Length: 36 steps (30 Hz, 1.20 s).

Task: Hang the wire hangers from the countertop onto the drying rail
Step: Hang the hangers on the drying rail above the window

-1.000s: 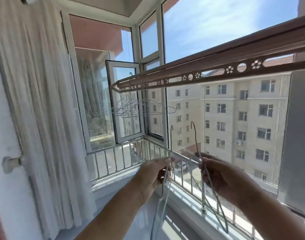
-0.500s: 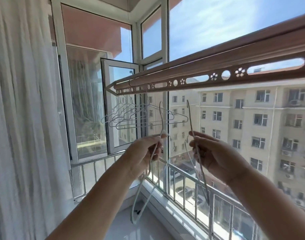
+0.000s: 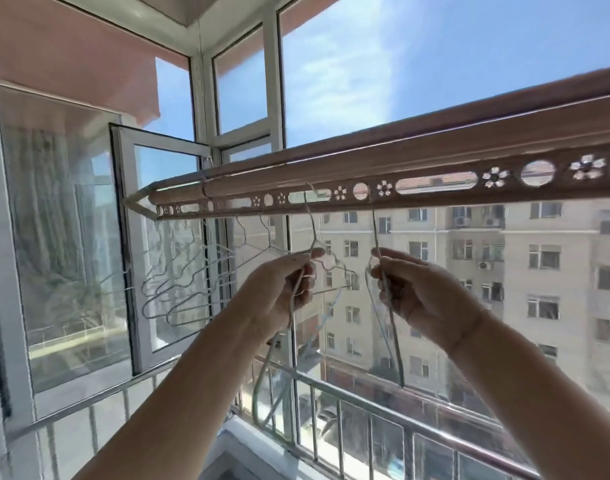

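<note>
A brown drying rail (image 3: 435,157) with flower-shaped and round holes runs across the upper view. My left hand (image 3: 283,289) pinches the neck of a thin wire hanger (image 3: 308,220), whose hook reaches a slot in the rail. My right hand (image 3: 421,296) grips a second wire hanger (image 3: 374,226), and its hook meets the rail by a round hole. Both hanger bodies dangle below my hands. Several wire hangers (image 3: 192,271) hang from the rail's left end.
A white window sash (image 3: 123,244) stands open inward at the left, close to the rail's tip. A metal guard railing (image 3: 366,393) lines the window below my arms. Window glass and an apartment block lie beyond.
Both hands rose from railing height up to the rail, carrying one hanger each. The hooks now touch the rail's perforated strip. The view tilted upward.
</note>
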Each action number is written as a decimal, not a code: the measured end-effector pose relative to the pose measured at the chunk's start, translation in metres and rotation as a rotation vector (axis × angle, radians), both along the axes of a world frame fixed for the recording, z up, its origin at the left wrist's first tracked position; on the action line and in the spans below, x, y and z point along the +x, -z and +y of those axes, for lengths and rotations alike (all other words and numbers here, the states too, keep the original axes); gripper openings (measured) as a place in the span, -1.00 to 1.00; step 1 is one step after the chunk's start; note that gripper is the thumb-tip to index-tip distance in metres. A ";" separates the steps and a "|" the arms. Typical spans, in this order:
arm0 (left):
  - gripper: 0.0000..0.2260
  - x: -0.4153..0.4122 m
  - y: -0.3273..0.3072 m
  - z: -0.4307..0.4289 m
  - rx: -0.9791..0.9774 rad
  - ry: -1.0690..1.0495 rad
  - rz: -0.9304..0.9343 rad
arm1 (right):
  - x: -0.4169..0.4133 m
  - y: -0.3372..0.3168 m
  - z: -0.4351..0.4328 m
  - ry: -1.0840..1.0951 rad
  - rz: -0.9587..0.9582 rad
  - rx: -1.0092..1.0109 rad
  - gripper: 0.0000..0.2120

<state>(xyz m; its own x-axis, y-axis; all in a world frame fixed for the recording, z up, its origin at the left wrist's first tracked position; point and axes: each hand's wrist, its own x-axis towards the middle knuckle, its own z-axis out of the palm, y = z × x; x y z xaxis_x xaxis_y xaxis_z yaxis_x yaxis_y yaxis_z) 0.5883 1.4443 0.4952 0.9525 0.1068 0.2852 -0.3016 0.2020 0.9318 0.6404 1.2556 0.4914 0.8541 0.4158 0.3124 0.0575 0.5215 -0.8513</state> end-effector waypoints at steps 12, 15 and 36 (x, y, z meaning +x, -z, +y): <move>-0.77 0.075 0.003 0.046 -0.052 0.164 0.009 | 0.028 -0.004 0.037 0.183 -0.024 -0.074 -0.71; -0.78 0.086 0.007 0.052 -0.055 0.174 0.029 | 0.033 0.000 0.044 0.197 -0.003 -0.093 -0.70; -0.80 0.100 0.105 0.088 0.005 0.024 0.143 | 0.046 0.070 0.021 0.348 0.121 -0.122 -0.76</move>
<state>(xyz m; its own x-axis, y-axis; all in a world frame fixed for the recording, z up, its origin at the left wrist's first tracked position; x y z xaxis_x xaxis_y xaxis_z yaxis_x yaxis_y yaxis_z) 0.6884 1.5326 0.3899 0.9857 0.0828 0.1469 -0.1610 0.2029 0.9659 0.6862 1.2761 0.4215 0.9783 0.1227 0.1669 0.1084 0.3834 -0.9172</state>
